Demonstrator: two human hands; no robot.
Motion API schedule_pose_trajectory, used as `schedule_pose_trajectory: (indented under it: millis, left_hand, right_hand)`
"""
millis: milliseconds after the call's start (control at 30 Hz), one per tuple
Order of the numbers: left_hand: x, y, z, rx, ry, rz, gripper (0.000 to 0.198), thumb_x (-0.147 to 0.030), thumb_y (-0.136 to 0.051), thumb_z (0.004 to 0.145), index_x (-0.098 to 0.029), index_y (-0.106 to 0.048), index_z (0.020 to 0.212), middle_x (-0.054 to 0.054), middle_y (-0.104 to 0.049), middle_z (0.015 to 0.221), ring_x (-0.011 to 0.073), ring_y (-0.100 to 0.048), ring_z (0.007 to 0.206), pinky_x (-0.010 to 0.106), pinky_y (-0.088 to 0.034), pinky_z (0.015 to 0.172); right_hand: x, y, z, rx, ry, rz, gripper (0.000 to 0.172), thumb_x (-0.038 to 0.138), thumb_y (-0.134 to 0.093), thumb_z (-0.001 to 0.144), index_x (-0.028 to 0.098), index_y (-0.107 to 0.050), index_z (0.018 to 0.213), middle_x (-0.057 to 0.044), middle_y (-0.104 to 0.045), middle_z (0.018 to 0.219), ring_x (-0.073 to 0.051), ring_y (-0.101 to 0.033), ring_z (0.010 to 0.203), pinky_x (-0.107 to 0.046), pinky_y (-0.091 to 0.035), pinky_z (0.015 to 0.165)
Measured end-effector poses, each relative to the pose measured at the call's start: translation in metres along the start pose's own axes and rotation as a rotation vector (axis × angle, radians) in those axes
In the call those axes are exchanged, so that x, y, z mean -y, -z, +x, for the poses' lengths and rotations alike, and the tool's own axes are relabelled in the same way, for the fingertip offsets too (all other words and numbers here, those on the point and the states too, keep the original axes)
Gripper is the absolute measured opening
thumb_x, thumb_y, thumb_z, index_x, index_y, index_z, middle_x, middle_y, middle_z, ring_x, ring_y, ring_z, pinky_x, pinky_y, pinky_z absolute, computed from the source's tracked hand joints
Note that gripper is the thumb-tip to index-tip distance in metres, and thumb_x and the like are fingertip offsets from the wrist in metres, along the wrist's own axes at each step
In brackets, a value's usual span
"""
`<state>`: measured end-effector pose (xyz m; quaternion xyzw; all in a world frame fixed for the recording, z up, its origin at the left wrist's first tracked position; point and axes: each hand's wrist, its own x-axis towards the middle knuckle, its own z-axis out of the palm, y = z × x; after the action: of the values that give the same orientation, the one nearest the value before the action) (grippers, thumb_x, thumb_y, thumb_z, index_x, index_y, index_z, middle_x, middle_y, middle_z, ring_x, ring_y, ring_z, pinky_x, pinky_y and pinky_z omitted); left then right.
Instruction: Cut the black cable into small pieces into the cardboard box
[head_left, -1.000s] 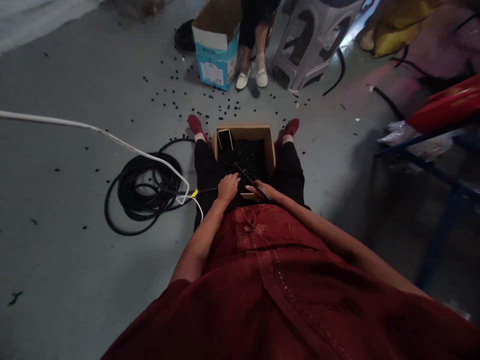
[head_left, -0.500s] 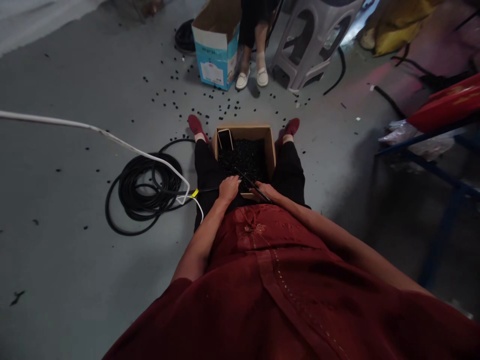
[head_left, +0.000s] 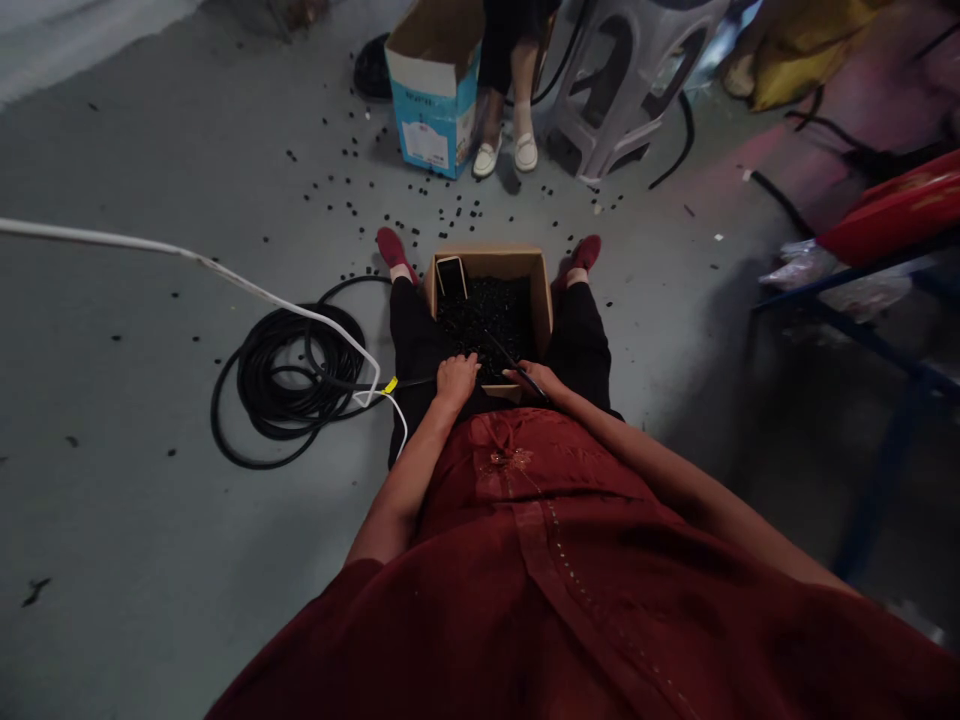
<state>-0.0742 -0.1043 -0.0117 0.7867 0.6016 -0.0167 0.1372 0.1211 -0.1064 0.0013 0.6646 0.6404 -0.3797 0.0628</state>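
Closest to us, the left hand lies palm-down at the near edge of an open brown cardboard box, its fingers loosely spread over the contents. A thin black cable runs toward that hand, and we cannot tell whether those fingers have hold of it. Just beside it, the right hand has its fingers nearly closed on a thin, straight black strand that slants up over the box. The box stands between the person's black trousers, below a dark red embroidered top. It is heaped almost to the rim with small black pieces, and a small dark rectangular object, too dim for us to identify, stands upright in its far left corner. Left of the box, the black cable leads past a yellow tag to a loose black coil on the grey floor, and a white cable crosses above it. Further out, loose black pieces lie scattered across the floor toward an open blue-and-white cardboard carton, whose contents we cannot see. Beside it are a co-worker's legs in white shoes and a white plastic stool. At the right, a red container sits on a blue metal rack.
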Motion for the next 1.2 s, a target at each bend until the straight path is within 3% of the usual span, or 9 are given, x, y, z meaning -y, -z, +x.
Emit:
schedule_pose_trajectory:
  millis: [167,333,633,1200]
  left_hand:
    - [0.003,0.001,0.004,-0.075,0.073,-0.045,0.034,-0.025,-0.039,0.098,-0.014,-0.053,0.126,0.014,-0.066,0.111,0.0239,-0.058,0.105,0.034,-0.043,0.088]
    - [0.008,0.001,0.005,-0.127,0.071,-0.057,0.038,-0.024,-0.031,0.100,-0.014,-0.052,0.130,0.014,-0.065,0.113,0.0236,-0.058,0.105,0.034,-0.042,0.088]
    - [0.008,-0.001,0.004,-0.171,0.061,-0.086,0.042,-0.030,-0.029,0.102,-0.017,-0.050,0.136,0.012,-0.066,0.112,0.0225,-0.060,0.104,0.032,-0.042,0.089]
    - [0.008,-0.001,0.004,-0.113,-0.050,-0.116,0.038,-0.030,-0.032,0.101,-0.017,-0.052,0.131,0.011,-0.065,0.118,0.0208,-0.057,0.110,0.030,-0.040,0.093]
  right_hand:
    - [0.001,0.006,-0.004,0.044,-0.003,0.215,0.053,0.062,-0.040,0.094,0.016,-0.058,0.110,-0.008,-0.071,0.090,-0.018,-0.065,0.077,-0.022,-0.045,0.063]
    - [-0.001,0.005,-0.005,0.071,0.041,0.352,0.057,0.067,-0.046,0.089,0.015,-0.054,0.112,-0.009,-0.069,0.094,-0.018,-0.064,0.078,-0.024,-0.047,0.062]
    - [0.001,0.002,-0.005,0.112,0.067,0.282,0.059,0.067,-0.047,0.088,0.016,-0.053,0.117,-0.008,-0.067,0.098,-0.020,-0.064,0.084,-0.029,-0.050,0.073]
    - [0.003,0.008,-0.006,0.142,0.185,0.197,0.049,0.062,-0.045,0.091,0.016,-0.056,0.103,-0.008,-0.066,0.099,-0.019,-0.062,0.085,-0.025,-0.048,0.070]
